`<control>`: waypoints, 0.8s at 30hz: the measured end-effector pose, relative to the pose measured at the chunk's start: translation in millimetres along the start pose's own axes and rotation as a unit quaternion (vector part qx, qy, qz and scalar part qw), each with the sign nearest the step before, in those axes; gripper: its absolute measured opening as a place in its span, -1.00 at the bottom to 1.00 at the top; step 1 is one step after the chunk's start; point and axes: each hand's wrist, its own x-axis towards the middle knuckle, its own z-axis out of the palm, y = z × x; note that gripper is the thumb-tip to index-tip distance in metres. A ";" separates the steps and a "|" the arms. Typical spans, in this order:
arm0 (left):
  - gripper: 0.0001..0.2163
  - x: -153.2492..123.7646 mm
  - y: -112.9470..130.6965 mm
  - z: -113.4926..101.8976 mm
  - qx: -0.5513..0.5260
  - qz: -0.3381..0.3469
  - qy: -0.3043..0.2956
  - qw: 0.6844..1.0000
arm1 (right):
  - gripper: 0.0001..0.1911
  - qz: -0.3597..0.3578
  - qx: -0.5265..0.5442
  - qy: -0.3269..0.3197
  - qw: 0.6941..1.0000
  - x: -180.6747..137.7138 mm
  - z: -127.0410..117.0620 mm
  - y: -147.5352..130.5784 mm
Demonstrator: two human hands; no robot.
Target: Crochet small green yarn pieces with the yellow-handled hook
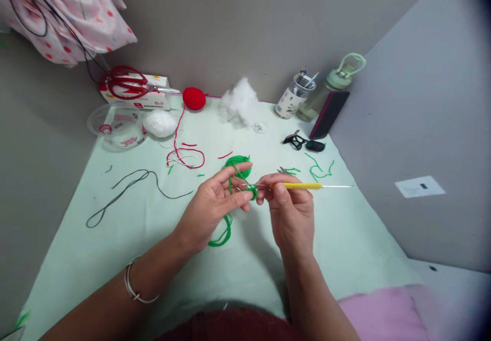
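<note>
My left hand [209,205] pinches a small green crochet piece [251,191] between thumb and fingers, with a strand of green yarn running over its raised index finger. In my right hand [291,210] is a crochet hook [303,185] with a yellow handle and metal at both ends. The hook's left tip meets the green piece; its other end points right. Just behind my left fingers lies a green yarn ball [240,164]. A loose loop of green yarn [226,233] lies below my left hand.
Red yarn [194,98], white stuffing [240,103], a clear tub [125,129] and red-handled scissors [128,83] on a box sit at the back. A pen cup [290,98], bottle [324,93] and phone [330,115] stand back right. Black cord [134,177] lies left, green scraps [318,167] right.
</note>
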 end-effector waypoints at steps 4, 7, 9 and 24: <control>-0.68 2.1 -1.9 -1.3 0.013 0.008 0.004 1.000 | -0.88 -0.034 -0.032 0.019 0.999 -1.7 1.3 3.5; -0.80 4.7 -3.4 -0.9 -0.010 -0.007 0.000 1.000 | -0.88 -0.048 -0.067 0.057 0.995 -2.0 2.6 3.5; -0.84 6.4 -4.4 -0.2 -0.049 -0.028 0.000 0.998 | -0.88 -0.050 -0.077 0.072 0.993 -1.9 3.0 2.7; -0.86 12.4 -9.0 -3.7 -0.109 -0.074 0.011 0.991 | -0.86 -0.084 -0.079 0.059 0.992 -2.7 2.8 0.2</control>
